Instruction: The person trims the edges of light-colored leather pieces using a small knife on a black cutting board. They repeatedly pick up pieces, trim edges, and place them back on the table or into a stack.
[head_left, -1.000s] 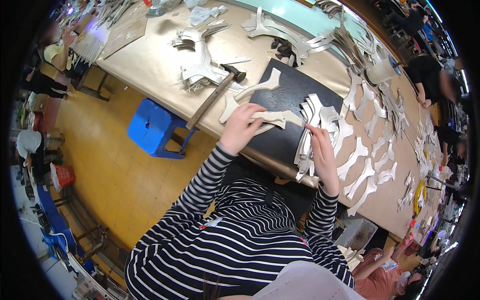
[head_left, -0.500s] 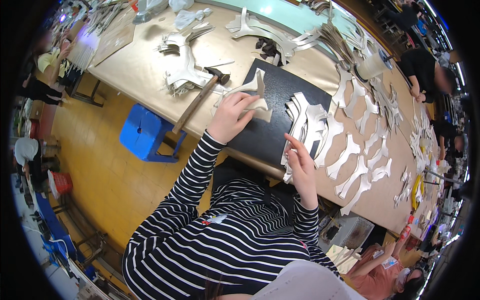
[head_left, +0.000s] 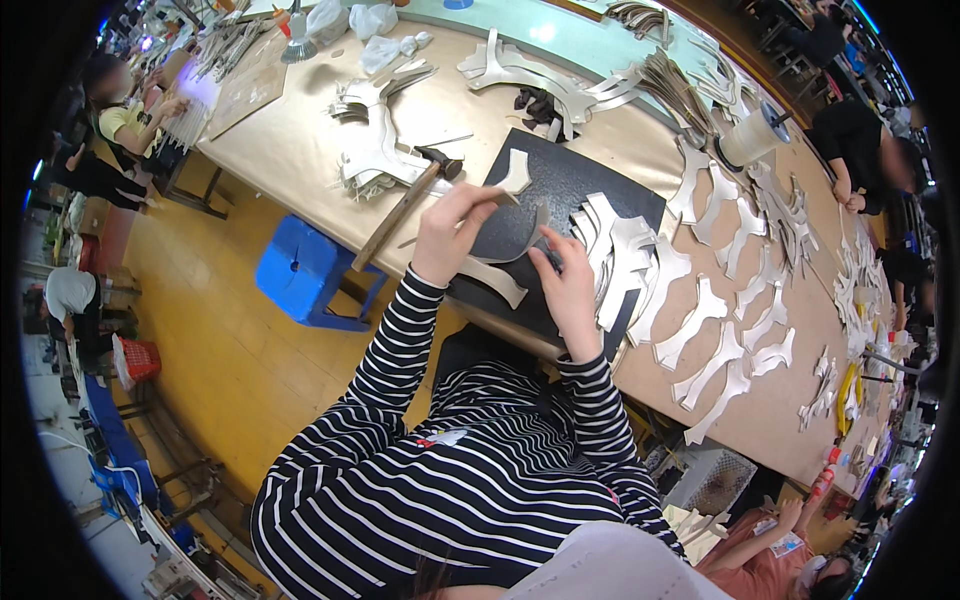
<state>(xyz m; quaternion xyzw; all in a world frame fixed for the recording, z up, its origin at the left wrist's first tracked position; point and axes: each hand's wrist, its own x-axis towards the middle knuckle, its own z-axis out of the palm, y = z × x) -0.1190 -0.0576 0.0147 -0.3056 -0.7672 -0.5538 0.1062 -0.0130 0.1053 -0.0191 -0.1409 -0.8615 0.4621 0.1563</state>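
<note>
My left hand [head_left: 447, 240] is closed, with its thumb and fingertips pinching an off-white cut piece [head_left: 516, 172] like leather above a black board [head_left: 560, 165]. My right hand [head_left: 570, 295] has its thumb and forefinger brought together at a thin curved piece [head_left: 535, 235] whose greyish side shows. The fingers partly hide whether these two are joined. Below the left hand, another off-white strip [head_left: 500, 283] lies near the board's front edge. A fanned stack of off-white pieces [head_left: 610, 250] sits on the board, right of my right hand.
Left of the board lies a hammer [head_left: 440, 160] with a wooden handle, beside a pile of pale pieces [head_left: 380, 140]. Many loose cut pieces [head_left: 700, 320] cover the table's right side. A large thread spool [head_left: 750, 138] stands at far right. A blue stool [head_left: 300, 270] is beside the table.
My right hand has moved left, from beside the stack to the curved piece. The pieces at my left hand have shifted and spread apart, with one strip now lying lower.
</note>
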